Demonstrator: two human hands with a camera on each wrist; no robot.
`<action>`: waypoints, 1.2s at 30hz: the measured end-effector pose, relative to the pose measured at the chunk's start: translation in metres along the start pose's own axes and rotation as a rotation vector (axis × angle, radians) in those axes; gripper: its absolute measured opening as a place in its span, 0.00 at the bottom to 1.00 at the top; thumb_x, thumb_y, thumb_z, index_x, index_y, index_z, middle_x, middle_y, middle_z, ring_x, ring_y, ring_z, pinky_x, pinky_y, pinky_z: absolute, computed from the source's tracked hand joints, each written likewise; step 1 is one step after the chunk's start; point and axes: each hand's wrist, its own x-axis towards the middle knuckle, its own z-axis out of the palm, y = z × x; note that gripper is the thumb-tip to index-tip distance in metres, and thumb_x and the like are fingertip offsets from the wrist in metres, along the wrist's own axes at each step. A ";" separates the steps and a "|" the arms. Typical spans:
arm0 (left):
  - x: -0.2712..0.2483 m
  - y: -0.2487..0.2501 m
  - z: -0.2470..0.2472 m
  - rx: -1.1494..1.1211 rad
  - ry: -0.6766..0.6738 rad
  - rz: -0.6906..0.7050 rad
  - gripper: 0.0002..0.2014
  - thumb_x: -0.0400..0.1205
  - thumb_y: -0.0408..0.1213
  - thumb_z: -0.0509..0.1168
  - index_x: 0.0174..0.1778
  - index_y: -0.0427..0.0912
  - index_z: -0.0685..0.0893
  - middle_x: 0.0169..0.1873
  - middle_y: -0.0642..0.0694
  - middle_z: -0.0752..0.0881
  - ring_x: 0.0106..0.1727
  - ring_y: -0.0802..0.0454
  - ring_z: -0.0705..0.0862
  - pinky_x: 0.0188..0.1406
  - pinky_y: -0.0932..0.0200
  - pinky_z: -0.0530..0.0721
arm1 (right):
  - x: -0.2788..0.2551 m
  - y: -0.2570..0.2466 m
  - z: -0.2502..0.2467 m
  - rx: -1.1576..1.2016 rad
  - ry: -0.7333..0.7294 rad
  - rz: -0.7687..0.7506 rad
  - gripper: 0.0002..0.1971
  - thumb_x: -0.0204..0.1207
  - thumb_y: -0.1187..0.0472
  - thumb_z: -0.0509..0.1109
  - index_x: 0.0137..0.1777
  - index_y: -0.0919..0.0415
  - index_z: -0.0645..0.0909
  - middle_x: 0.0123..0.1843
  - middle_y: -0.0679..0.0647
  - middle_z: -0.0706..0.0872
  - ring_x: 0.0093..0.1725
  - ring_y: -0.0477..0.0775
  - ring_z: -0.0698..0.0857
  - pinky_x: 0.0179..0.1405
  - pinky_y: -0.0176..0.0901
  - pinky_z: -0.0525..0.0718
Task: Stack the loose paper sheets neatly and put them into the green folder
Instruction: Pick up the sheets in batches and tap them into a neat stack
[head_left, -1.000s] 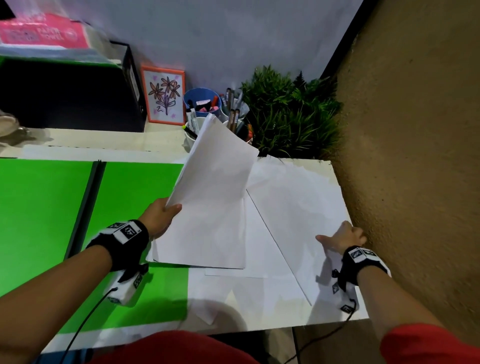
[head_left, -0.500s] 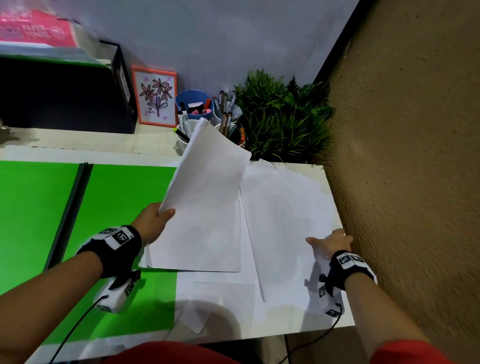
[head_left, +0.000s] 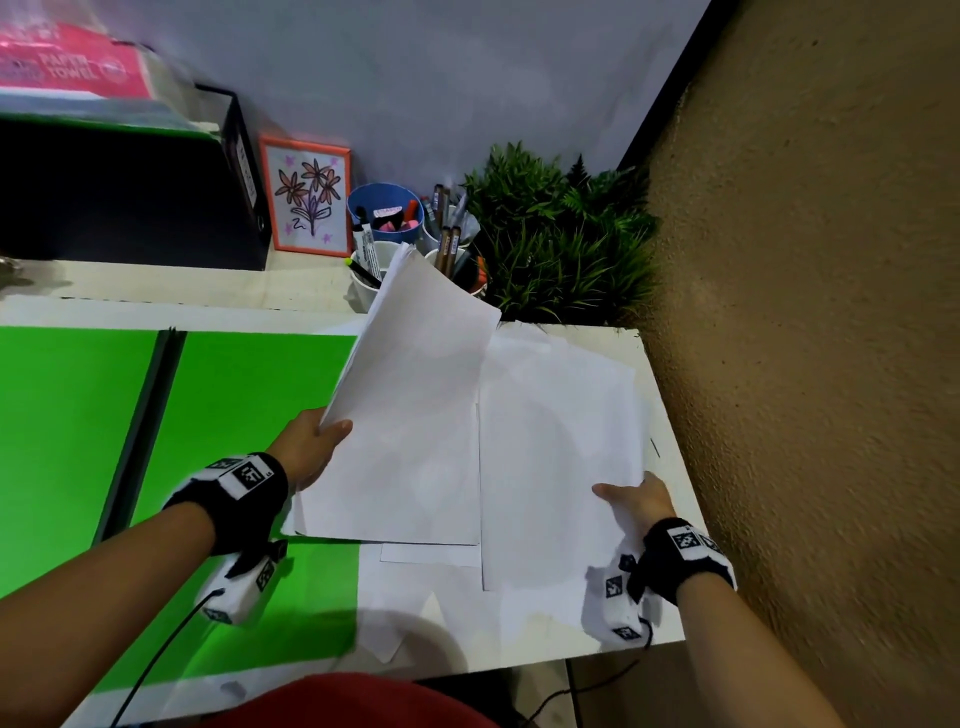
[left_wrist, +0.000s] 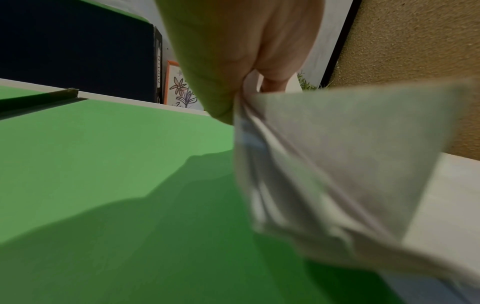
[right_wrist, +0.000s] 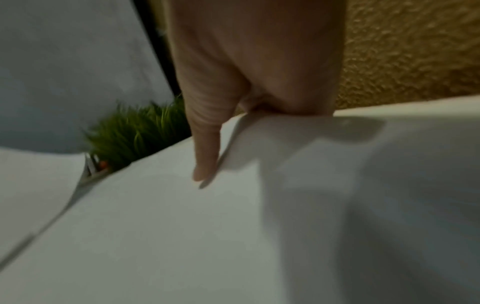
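Observation:
The green folder (head_left: 234, 405) lies open on the white desk (head_left: 670, 467), its right half under my left arm. My left hand (head_left: 317, 447) pinches the left edge of a small stack of white sheets (head_left: 415, 415), tilted up off the desk; the left wrist view shows the stack (left_wrist: 337, 156) bunched between thumb and fingers over the folder (left_wrist: 103, 164). My right hand (head_left: 631, 499) grips the right edge of another white sheet (head_left: 556, 441), thumb on top; in the right wrist view that thumb lies on the sheet (right_wrist: 155, 226). More sheets (head_left: 431, 556) lie beneath, overlapping.
Pen cups (head_left: 384, 218) with markers, a framed flower drawing (head_left: 309, 200) and a green plant (head_left: 556, 244) stand along the desk's back edge. A black box (head_left: 130, 192) sits back left. A rough brown wall (head_left: 805, 364) runs close along the desk's right edge.
My right hand has slid the right sheet leftward and turned it straighter, closer to the held stack. The left hand keeps its stack raised in about the same place.

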 end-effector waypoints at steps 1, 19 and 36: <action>0.001 0.000 0.000 0.001 0.010 0.003 0.05 0.83 0.34 0.56 0.45 0.38 0.76 0.03 0.52 0.65 0.06 0.61 0.60 0.06 0.74 0.57 | 0.002 0.003 0.002 0.027 -0.034 -0.010 0.37 0.55 0.63 0.85 0.66 0.70 0.76 0.63 0.69 0.84 0.60 0.70 0.84 0.64 0.65 0.80; 0.010 -0.018 -0.016 -0.105 0.057 -0.027 0.09 0.82 0.34 0.59 0.53 0.33 0.78 0.27 0.41 0.75 0.29 0.47 0.69 0.32 0.57 0.66 | -0.019 -0.006 0.018 -0.088 -0.041 -0.126 0.23 0.71 0.66 0.73 0.66 0.73 0.76 0.64 0.69 0.83 0.62 0.69 0.82 0.67 0.59 0.79; -0.009 0.005 -0.022 -0.101 0.112 -0.016 0.16 0.82 0.30 0.57 0.60 0.19 0.73 0.13 0.38 0.80 0.18 0.46 0.73 0.16 0.71 0.73 | -0.036 -0.059 -0.067 -0.147 0.031 -0.473 0.14 0.76 0.73 0.66 0.33 0.55 0.78 0.29 0.52 0.78 0.32 0.52 0.74 0.43 0.44 0.70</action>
